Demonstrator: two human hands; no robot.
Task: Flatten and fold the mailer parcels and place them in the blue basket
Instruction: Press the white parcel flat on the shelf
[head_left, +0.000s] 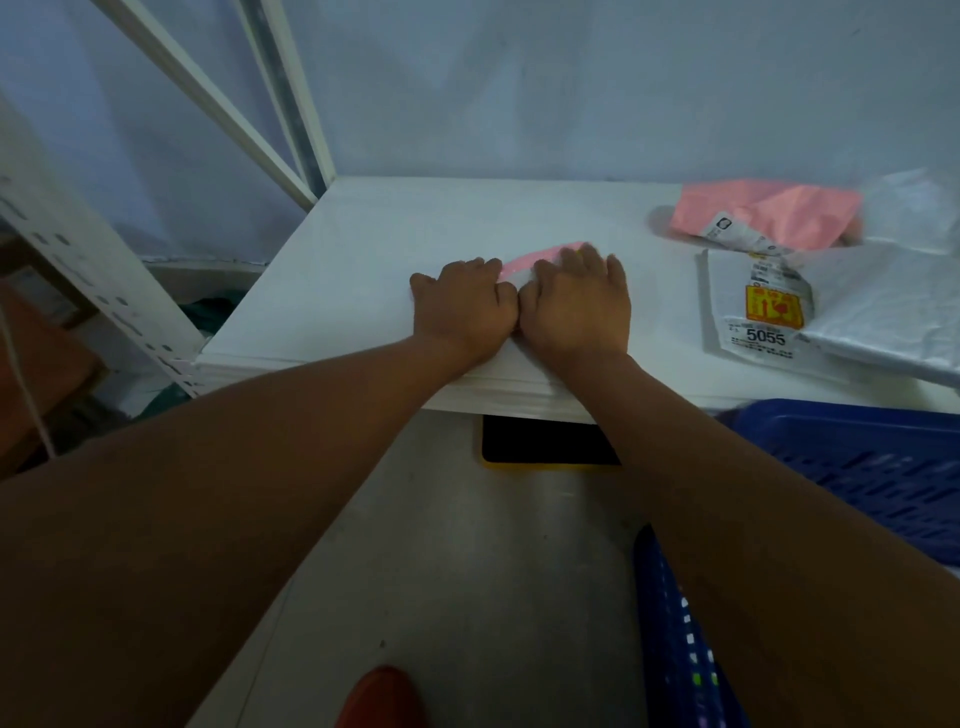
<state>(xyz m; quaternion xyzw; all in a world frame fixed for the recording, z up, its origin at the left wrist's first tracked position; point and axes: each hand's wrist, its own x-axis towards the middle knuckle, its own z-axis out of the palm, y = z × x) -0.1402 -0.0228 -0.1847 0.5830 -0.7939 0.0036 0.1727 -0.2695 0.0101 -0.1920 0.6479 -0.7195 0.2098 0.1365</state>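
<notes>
While both hands pin the pink mailer (540, 255) near the tabletop's (363, 234) front edge, the fold comes next

My right hand (576, 306) presses flat; left hand (465, 301) touches it, curl unclear. Mailer seems to run left-right; blue basket (857, 457) sits off the front right corner, nearer my right

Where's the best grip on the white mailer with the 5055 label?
Probably its near-left corner, coming from the left: the white mailer lies flat, a grey bag overlaps its right side and a crumpled pink mailer crowds its far edge, leaving that corner free.
</notes>
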